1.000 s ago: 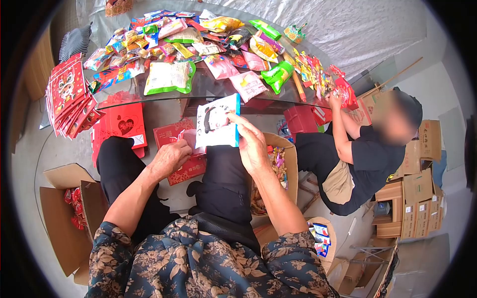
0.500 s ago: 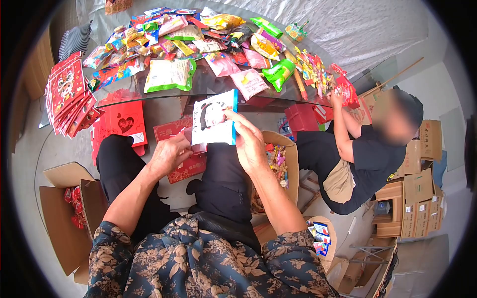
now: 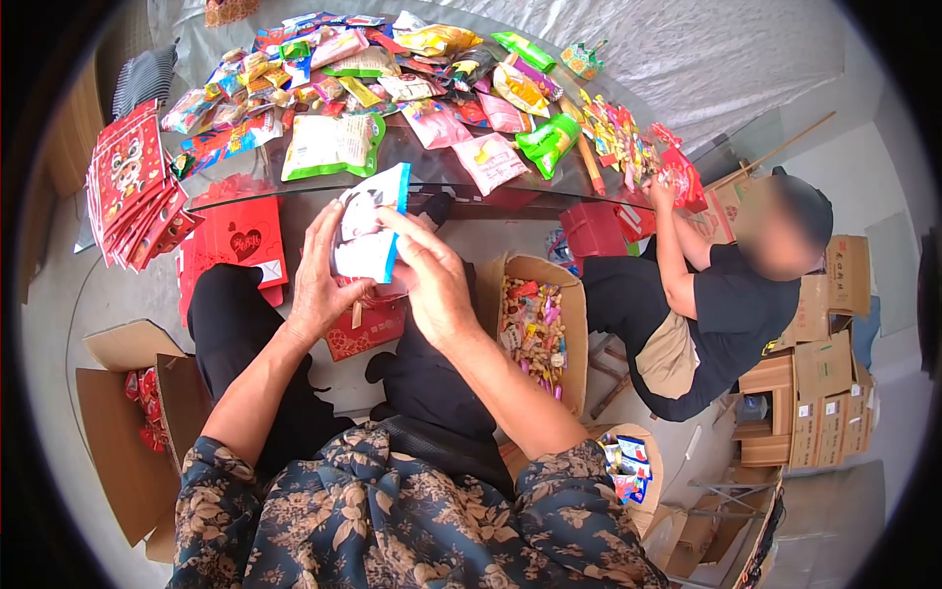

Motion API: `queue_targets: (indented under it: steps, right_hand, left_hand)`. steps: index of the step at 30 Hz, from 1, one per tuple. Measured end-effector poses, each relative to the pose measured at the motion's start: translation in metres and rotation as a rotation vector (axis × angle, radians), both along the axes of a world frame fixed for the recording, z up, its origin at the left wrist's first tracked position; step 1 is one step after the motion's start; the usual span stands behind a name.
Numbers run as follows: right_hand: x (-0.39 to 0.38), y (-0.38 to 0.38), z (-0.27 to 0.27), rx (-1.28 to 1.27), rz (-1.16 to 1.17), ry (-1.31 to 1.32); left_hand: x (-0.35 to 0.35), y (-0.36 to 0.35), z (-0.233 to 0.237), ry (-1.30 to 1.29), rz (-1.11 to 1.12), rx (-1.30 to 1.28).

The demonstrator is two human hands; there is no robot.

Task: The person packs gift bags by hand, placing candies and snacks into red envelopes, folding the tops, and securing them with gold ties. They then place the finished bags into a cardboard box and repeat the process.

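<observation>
A white packet with a blue edge (image 3: pixel 365 234) is held upright between both hands above the lap. My left hand (image 3: pixel 322 280) grips its left side, the thumb along the bottom. On the right side, my right hand (image 3: pixel 429 285) holds the blue edge, with fingertips across the front. Under the hands, a red box (image 3: pixel 365 332) is partly covered by them. Beyond them, a large white and green packet (image 3: pixel 334 147) lies near the edge of the glass table (image 3: pixel 397 162), beside pink packets (image 3: pixel 491 162) and a pile of colourful snacks (image 3: pixel 285 79).
Red bags (image 3: pixel 130 191) are stacked at the table's left end, above red boxes (image 3: pixel 234 240). Open cartons stand left (image 3: pixel 123 447) and right (image 3: pixel 579 334) of the legs, the right one holding sweets. A co-worker (image 3: pixel 741 294) in black sits at the right, hands at a red bag (image 3: pixel 684 182).
The white packet has moved left and tilted. My left hand has come up and taken hold of it, and my right hand has shifted left with it, uncovering more of the sweets carton.
</observation>
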State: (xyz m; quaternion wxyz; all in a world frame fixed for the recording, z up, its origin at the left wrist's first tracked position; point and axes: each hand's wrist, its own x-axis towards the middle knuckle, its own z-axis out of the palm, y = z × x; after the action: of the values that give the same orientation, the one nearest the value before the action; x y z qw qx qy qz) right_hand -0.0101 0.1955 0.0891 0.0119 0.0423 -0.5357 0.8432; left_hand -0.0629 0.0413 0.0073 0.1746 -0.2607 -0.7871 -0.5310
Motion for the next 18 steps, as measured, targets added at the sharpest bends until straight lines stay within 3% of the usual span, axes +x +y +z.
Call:
queue_targets:
  steps: [10,17,18]
  right_hand:
    - [-0.004,-0.023,-0.003,0.007,0.058,0.037]
    - [0.001,-0.004,0.009,0.425,-0.047,0.235]
    - [0.001,0.004,0.008,0.493,-0.089,0.277]
  left_hand:
    - [-0.005,-0.001,-0.005,-0.038,0.095,0.142]
    - [-0.002,-0.012,-0.017,-0.504,-0.3,0.451]
    - [0.0,-0.016,-0.016,-0.666,-0.344,0.483]
